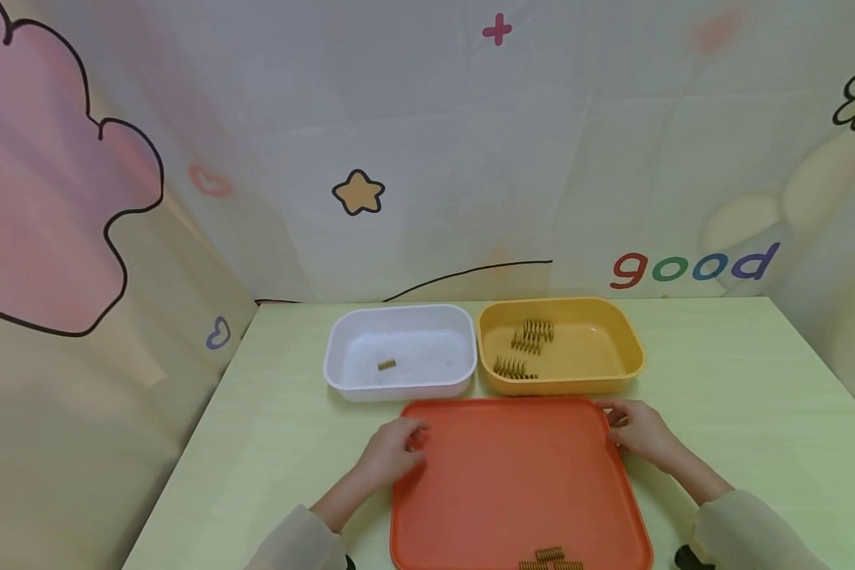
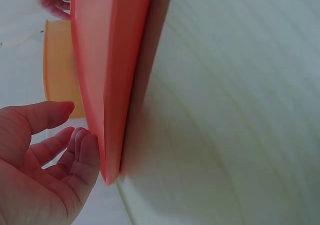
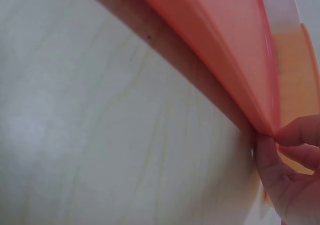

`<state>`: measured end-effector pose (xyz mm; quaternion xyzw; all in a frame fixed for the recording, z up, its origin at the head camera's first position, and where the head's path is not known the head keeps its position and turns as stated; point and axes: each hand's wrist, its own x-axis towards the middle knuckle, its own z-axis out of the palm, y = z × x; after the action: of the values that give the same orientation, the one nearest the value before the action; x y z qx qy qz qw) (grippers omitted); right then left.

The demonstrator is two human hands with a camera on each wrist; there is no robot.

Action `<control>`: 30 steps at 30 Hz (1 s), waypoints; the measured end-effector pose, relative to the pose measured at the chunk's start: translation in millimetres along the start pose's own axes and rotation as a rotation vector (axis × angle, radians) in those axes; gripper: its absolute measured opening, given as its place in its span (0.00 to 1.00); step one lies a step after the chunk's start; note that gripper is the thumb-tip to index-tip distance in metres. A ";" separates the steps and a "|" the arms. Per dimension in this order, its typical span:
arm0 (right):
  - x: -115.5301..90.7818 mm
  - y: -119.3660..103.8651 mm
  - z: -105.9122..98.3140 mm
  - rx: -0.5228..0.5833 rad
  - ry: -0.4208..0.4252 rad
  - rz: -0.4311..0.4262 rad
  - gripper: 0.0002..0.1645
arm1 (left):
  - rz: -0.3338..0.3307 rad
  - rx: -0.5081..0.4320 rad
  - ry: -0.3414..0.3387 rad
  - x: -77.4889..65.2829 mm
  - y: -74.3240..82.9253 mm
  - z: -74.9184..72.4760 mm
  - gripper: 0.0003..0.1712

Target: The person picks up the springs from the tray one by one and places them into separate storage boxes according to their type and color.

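An orange-red tray (image 1: 509,475) lies in the middle, with several coiled springs (image 1: 550,553) gathered by its near edge. At the tray's far right corner, my right hand (image 1: 641,431) pinches the rim between thumb and fingers; the right wrist view shows this hand (image 3: 295,167) at the corner. My left hand (image 1: 392,453) is at the tray's upper left side. In the left wrist view, the left hand's (image 2: 47,170) fingertips are against or right beside the rim, loosely bent, and the thumb stands apart from it.
Behind the tray stands a white bin (image 1: 399,388) with one small spring (image 1: 386,365). Beside it, a yellow bin (image 1: 570,386) holds several larger springs (image 1: 527,342). All stand on a pale green table (image 1: 741,396) before a printed cloth backdrop (image 1: 442,158).
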<state>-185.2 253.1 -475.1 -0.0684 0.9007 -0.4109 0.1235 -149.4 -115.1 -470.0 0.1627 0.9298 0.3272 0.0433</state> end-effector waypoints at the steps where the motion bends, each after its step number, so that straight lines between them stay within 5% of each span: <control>1: -0.1 -0.2 0.0 0.001 -0.002 -0.003 0.27 | 0.001 0.002 -0.012 -0.4 1.3 0.9 0.16; 12: -0.6 -3.1 0.0 0.024 -0.013 0.002 0.29 | 0.037 0.009 -0.108 -4.4 16.9 7.8 0.15; 30: -0.8 -2.3 0.1 0.005 -0.012 0.000 0.29 | 0.105 0.055 -0.147 -11.2 33.1 19.5 0.14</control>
<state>-184.4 251.7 -473.3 -0.0705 0.8989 -0.4126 0.1293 -126.1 -82.9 -464.9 0.2359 0.9229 0.2907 0.0896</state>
